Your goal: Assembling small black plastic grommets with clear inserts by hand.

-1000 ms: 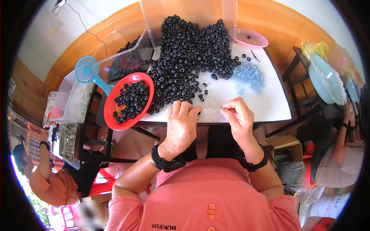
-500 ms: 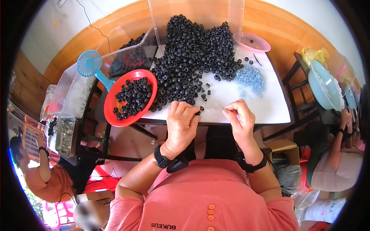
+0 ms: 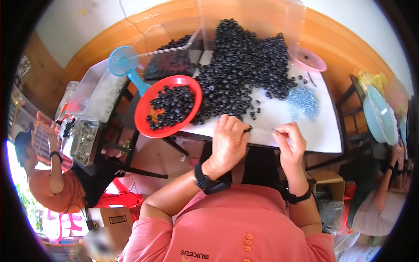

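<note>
At the table's near edge, my left hand point(image 3: 230, 142) pinches a small black hollow piece point(image 3: 248, 129) between thumb and forefinger. My right hand point(image 3: 290, 140) is a little apart on the right, its thumb and forefinger pressed together; anything between them is too small to make out. Beyond the hands, a big heap of black hollow pieces point(image 3: 238, 65) spreads over the white tabletop point(image 3: 325, 133). To its right lies a pile of tiny clear-blue pieces point(image 3: 303, 102). On the left, a red plate point(image 3: 197, 101) holds more black pieces and overhangs the table edge.
A blue handheld fan point(image 3: 124, 62) stands behind the red plate, near clear plastic bins point(image 3: 94, 89). At the back right sits a pink dish point(image 3: 312, 64). A light-blue basin point(image 3: 379, 115) is on a stand farther right. Other people sit at left and right.
The whole view has shifted and tilted, so the table and hands appear farther right. Both hands keep their pinched poses, about the same distance apart.
</note>
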### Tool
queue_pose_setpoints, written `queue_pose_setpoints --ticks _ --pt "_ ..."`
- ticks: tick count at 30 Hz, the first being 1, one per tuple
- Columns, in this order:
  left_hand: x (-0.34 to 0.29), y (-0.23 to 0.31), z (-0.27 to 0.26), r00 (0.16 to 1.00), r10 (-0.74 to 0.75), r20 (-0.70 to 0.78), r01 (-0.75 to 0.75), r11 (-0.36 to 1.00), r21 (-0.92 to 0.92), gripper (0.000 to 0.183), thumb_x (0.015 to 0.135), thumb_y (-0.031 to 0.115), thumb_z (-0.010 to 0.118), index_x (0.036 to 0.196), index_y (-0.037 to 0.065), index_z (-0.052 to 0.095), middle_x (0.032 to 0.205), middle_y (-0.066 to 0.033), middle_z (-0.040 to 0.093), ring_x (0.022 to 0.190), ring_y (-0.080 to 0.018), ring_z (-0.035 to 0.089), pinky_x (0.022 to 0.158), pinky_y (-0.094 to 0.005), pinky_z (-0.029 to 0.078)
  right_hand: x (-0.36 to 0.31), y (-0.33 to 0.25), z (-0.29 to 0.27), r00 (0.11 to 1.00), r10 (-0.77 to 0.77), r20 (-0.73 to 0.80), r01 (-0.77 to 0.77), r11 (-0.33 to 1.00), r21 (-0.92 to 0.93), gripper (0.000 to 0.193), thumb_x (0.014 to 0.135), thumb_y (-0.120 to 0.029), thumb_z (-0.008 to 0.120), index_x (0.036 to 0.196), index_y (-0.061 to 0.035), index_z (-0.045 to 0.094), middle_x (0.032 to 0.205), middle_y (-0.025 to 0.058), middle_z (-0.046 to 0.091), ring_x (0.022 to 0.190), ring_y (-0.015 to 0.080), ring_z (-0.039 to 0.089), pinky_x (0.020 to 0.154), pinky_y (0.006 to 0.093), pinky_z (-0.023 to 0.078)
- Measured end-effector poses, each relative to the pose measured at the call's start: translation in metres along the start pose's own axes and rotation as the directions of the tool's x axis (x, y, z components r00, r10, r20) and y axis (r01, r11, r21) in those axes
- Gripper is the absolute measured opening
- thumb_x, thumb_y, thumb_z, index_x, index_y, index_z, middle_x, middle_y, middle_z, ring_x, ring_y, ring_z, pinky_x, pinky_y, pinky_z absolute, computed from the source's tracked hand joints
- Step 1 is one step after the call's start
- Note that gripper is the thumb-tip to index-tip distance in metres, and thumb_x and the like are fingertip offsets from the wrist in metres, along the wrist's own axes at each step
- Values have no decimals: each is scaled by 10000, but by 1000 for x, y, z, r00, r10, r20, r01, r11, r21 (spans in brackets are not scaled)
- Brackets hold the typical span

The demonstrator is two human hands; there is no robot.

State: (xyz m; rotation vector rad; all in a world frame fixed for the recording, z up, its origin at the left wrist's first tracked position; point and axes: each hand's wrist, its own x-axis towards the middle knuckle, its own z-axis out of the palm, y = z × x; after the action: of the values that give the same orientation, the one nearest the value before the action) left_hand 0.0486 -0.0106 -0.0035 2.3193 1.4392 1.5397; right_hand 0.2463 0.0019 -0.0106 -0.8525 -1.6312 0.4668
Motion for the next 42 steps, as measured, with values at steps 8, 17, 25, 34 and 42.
queue_pose_setpoints --ticks 8,17,25,34,42 --pt "6 3 0 986 -3 169 -55 940 338 149 750 44 689 892 51 647 911 -91 558 890 -299 523 736 -416 415 1 -2 -2 1000 0 17 0 1000 -20 81 881 20 666 906 13 589 812 74 564 701 152 582 663 256 491" --pt "3 14 -25 933 -298 203 355 861 -364 168 870 -16 639 1028 19 684 868 -64 624 723 -149 554 650 -267 456 6 -24 15 996 -51 79 42 993 108 104 889 34 673 936 11 584 814 76 571 678 133 589 627 251 491" --pt "-1 8 -30 762 -444 472 645 444 -623 189 919 57 634 1098 19 683 864 -5 634 646 -43 519 566 -196 421 13 -26 34 986 -58 155 35 989 147 114 887 22 681 932 -9 581 799 67 577 659 150 582 602 268 473" --pt "0 6 -37 679 -531 507 674 175 -718 162 929 36 627 1069 -37 667 851 -40 669 630 -59 550 560 -199 437 4 -40 49 900 -385 205 422 887 -185 271 839 -32 675 1106 1 636 810 106 597 674 305 589 602 399 473" --pt "-1 -12 -39 685 -535 494 668 192 -719 198 945 5 586 1124 -46 655 880 -76 652 671 -121 587 620 -239 481 43 -23 29 996 -42 79 60 971 -232 117 832 10 700 921 -50 654 766 84 614 625 216 623 585 303 491"
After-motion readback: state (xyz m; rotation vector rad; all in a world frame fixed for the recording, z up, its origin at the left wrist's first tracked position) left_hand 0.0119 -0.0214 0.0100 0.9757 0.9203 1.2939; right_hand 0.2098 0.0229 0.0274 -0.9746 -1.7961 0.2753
